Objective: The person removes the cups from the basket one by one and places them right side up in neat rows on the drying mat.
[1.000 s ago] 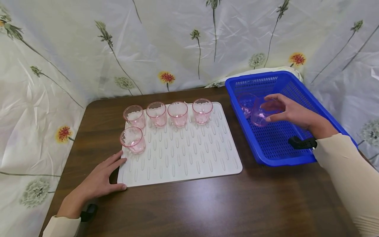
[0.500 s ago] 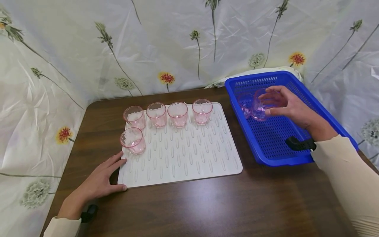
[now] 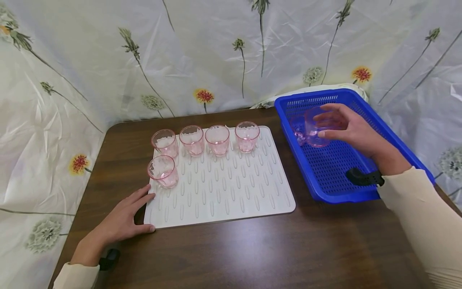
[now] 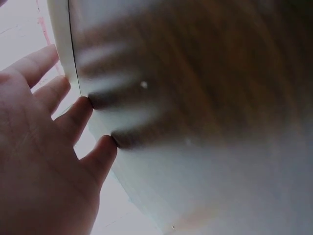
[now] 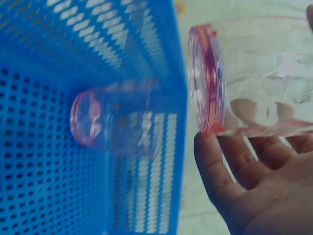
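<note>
My right hand [image 3: 350,130] grips a clear pink drinking glass [image 3: 311,134] by its side, over the blue basket. In the right wrist view the held glass [image 5: 254,63] is level with the basket's rim, its thick base toward the basket. A second pink glass [image 5: 115,117] stands inside against the basket wall. My left hand [image 3: 120,220] rests at the left edge of a white ridged drying mat [image 3: 223,200], thumb and fingertips touching it. Several pink glasses stand upright along the mat's back edge, and one more glass [image 3: 164,172] stands in front at the left.
The blue perforated basket [image 3: 317,196] sits right of the mat on a dark wooden table [image 3: 231,257]. A flower-printed sheet [image 3: 216,48] hangs behind the table and along its sides.
My right hand has moved slightly back and then left with the glass, lifting it off its earlier spot in the basket. The left hand and the glasses on the mat have stayed put.
</note>
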Demonstrator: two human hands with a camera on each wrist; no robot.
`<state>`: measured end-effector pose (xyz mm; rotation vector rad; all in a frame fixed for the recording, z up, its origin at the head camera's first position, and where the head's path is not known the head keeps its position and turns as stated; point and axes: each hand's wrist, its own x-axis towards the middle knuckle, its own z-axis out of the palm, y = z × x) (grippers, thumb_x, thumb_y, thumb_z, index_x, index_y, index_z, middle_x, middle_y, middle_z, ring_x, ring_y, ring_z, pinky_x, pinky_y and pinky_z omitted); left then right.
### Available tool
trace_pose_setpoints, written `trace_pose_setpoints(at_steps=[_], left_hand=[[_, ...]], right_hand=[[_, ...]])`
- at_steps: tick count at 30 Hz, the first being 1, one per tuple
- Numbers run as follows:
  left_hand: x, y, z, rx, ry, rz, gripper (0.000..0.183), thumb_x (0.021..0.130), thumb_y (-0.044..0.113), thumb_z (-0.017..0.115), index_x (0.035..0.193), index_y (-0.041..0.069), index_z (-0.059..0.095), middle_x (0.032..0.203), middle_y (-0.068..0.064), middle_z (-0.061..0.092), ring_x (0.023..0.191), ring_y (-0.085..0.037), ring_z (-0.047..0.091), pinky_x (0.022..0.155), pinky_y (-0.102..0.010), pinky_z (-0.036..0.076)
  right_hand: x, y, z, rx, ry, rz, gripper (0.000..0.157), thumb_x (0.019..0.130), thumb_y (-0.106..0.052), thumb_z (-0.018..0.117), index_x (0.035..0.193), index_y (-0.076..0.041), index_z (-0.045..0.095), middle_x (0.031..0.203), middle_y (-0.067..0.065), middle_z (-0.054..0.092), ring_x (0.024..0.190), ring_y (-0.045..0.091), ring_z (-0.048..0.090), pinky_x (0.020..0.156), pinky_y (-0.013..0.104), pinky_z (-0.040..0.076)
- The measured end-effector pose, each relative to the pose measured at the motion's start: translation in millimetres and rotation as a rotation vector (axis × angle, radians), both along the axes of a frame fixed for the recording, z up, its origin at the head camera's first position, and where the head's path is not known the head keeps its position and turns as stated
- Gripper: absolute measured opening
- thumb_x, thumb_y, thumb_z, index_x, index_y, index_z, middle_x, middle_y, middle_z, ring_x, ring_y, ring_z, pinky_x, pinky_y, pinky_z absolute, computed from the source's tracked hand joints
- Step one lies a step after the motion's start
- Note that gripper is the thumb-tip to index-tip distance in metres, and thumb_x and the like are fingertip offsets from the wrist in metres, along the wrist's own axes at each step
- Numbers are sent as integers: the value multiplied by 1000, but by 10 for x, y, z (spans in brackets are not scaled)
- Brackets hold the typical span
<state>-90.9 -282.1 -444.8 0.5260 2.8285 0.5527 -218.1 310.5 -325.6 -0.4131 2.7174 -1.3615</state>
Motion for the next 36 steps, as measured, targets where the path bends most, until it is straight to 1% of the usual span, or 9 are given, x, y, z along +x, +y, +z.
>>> trace_pose_setpoints(at_steps=[4,9,11,16,20,22,24,30,36], left_hand=[[-3,-5,-4,6,-3,-1,94,73,59,79,147,11,47,162,-18,30,145,-44,33,111,-67,34],[-10,-7,3,1,-9,5,95,73,59,78,148,11,46,162,-18,29,145,-44,33,111,-67,34],[-10,-7,8,-1,-9,8,95,73,59,79,148,11,46,162,-18,29,145,-44,33,111,-66,34],[1,-3,8,-2,-9,8,94,73,58,79,148,11,46,162,-19,30,145,-44,33,111,-66,35],[-2,-1,6,-3,-9,7,95,73,59,78,148,11,46,162,-18,29,145,-44,33,111,-66,35],[-11,-1,8,-1,-2,-2,94,73,59,79,148,11,46,162,-18,30,145,-44,34,110,-66,35],[-17,-2,12,7,13,-15,93,73,58,79,147,10,47,161,-19,31,144,-45,35,109,-66,36],[-12,-13,2,20,56,-40,91,74,55,80,145,8,49,159,-20,35,141,-46,38,107,-65,38],[-9,-6,-3,18,47,-36,91,74,55,80,145,8,48,159,-20,34,142,-46,37,108,-65,37]], right_hand=[[82,-212,88,51,9,4,70,90,-15,72,150,-14,34,140,13,55,108,-12,54,80,6,49],[174,-545,174,56,43,71,74,87,-12,76,149,-12,35,141,17,56,122,17,60,82,7,49],[192,-683,189,48,55,94,74,86,-11,77,148,-12,37,140,16,58,120,25,61,81,9,49],[196,-1002,155,15,62,127,75,84,-12,79,147,-12,38,138,14,60,106,16,66,85,20,51],[213,-1198,97,13,66,128,78,84,-17,79,149,-13,36,141,13,58,118,24,61,94,37,49],[232,-1285,59,14,67,122,79,84,-19,79,150,-14,35,143,12,57,119,28,59,92,42,46],[256,-1369,24,-9,67,133,79,84,-20,79,150,-13,35,144,13,56,122,28,58,87,40,45],[315,-1629,-102,-114,30,179,80,83,-19,81,148,-15,36,143,10,55,133,28,54,99,48,48],[339,-1842,-263,-127,-44,197,83,82,-24,82,150,-19,35,147,7,52,134,29,51,106,51,46]])
